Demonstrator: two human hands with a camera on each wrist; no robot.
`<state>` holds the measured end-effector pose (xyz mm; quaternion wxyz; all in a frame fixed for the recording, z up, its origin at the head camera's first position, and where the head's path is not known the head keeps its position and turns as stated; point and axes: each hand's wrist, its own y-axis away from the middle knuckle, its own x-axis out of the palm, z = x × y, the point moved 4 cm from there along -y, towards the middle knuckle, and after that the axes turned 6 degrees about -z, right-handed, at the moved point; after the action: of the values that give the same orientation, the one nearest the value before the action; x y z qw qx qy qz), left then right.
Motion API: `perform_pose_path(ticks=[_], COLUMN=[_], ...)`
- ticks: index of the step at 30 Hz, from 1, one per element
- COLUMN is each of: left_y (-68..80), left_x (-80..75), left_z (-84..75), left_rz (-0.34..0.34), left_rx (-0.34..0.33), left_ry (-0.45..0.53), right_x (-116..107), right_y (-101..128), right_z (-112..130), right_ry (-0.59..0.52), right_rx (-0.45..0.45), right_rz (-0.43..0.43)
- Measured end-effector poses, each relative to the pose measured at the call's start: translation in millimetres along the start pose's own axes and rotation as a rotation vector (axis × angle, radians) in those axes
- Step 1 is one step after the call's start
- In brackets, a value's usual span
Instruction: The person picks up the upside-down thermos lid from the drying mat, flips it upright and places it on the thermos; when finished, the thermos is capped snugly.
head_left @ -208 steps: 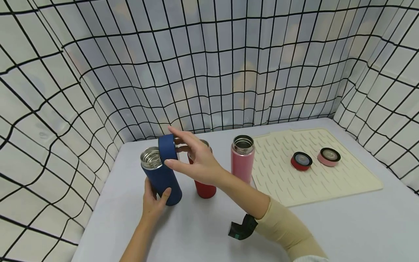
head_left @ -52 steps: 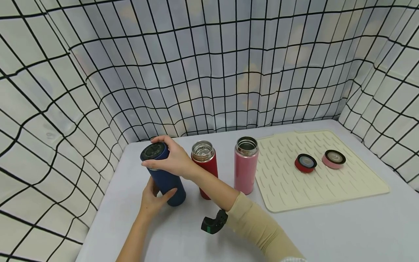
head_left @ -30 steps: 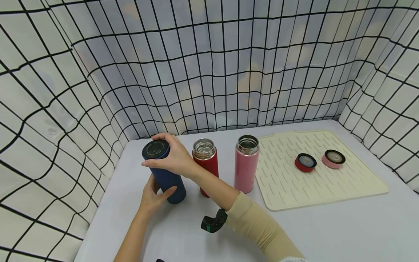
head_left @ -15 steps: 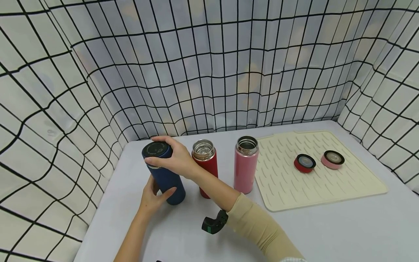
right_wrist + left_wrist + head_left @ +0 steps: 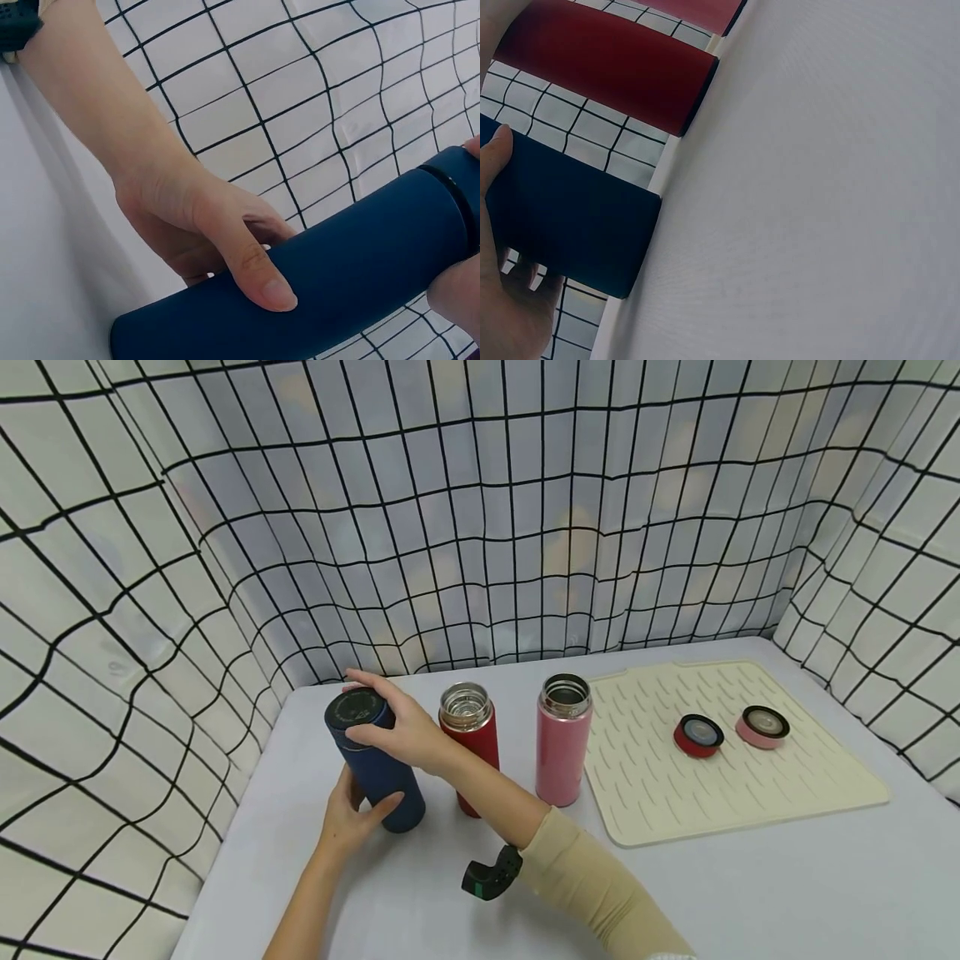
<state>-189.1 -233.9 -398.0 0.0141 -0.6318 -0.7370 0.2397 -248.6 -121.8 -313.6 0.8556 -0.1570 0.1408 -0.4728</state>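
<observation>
A blue insulated bottle (image 5: 382, 781) stands at the left of the table, leaning slightly in the head view. My left hand (image 5: 348, 818) grips its lower body, thumb across the near side; the left wrist view shows the curled fingers too. On the bottle's mouth sits a blue lid (image 5: 358, 708) with a dark top. My right hand (image 5: 408, 727) holds this lid from the side, thumb in front and fingers round the back, partly hidden. A red bottle (image 5: 480, 735) and a pink bottle (image 5: 564, 743) stand lidless to the right.
On a cream mat (image 5: 675, 802) at the right lie a red lid (image 5: 698, 737) and a pink lid (image 5: 762, 727). Black netting (image 5: 517, 535) over pale sheeting surrounds the white table (image 5: 750, 893) at the back and sides. A black wrist device (image 5: 491, 874) hangs below the right forearm.
Several seconds ago the blue lid was held off the bottle; now it sits on the mouth. In the last half second my right thumb has shifted slightly right along the lid. My left hand stays put.
</observation>
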Motion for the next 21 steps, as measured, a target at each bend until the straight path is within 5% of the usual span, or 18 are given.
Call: perform_pose_path(ticks=[7, 21], left_y=[-0.3, -0.1], left_x=[-1.4, -0.2], left_z=[3.4, 3.0], left_rz=[-0.012, -0.009], left_rx=[0.044, 0.058], left_ry=[0.014, 0.031], right_x=[2.5, 0.1], right_y=[0.9, 2.3], right_z=[1.9, -1.8], right_ry=[0.136, 0.065], right_rx=[-0.010, 0.039], right_rz=[-0.044, -0.048])
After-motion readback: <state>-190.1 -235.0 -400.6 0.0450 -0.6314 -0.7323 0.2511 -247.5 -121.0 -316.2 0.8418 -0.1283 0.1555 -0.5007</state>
